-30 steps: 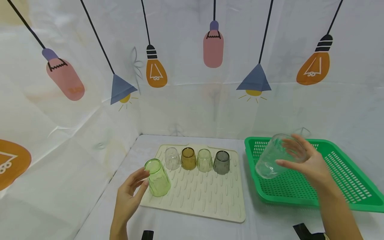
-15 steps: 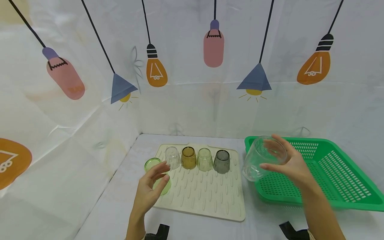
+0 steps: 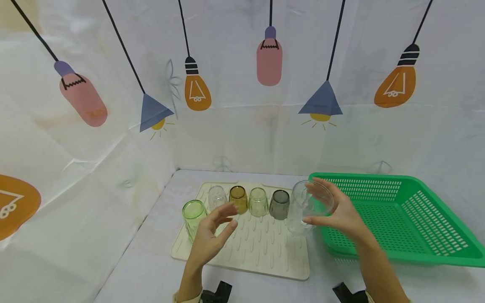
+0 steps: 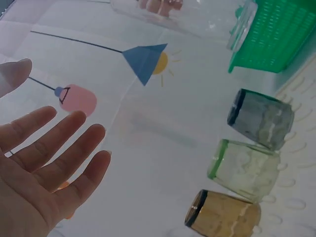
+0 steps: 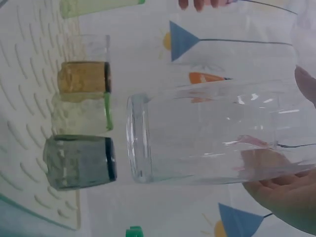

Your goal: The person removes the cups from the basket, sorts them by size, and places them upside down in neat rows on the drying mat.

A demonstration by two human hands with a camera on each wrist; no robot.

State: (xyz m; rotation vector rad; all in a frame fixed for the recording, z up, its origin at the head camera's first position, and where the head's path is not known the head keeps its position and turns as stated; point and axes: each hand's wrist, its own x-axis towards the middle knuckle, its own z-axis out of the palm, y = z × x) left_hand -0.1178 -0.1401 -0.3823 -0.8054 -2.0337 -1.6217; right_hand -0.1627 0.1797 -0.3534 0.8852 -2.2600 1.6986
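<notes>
My right hand (image 3: 342, 216) holds a large clear glass jar (image 3: 297, 214) between thumb and fingers, tilted, over the right edge of the cream drying mat (image 3: 261, 256). In the right wrist view the jar (image 5: 212, 133) shows a thick rim at its lower end, close to a small grey glass (image 5: 81, 160). My left hand (image 3: 210, 240) hovers above the mat's left part with fingers spread, holding nothing. Behind it a tall green glass (image 3: 193, 216) is partly hidden. Along the mat's back stand small clear (image 3: 217, 195), amber (image 3: 237, 195) and pale green (image 3: 258, 202) glasses, beside the grey one.
A green plastic basket (image 3: 413, 183) with perforated sides stands right of the mat. White cloth (image 3: 136, 269) covers the table. Behind rises a white sheet (image 3: 242, 139) printed with lamps and bulbs.
My right hand has carried the clear jar leftward from over the basket to the mat's right edge. My left hand has moved right, away from the tall green glass.
</notes>
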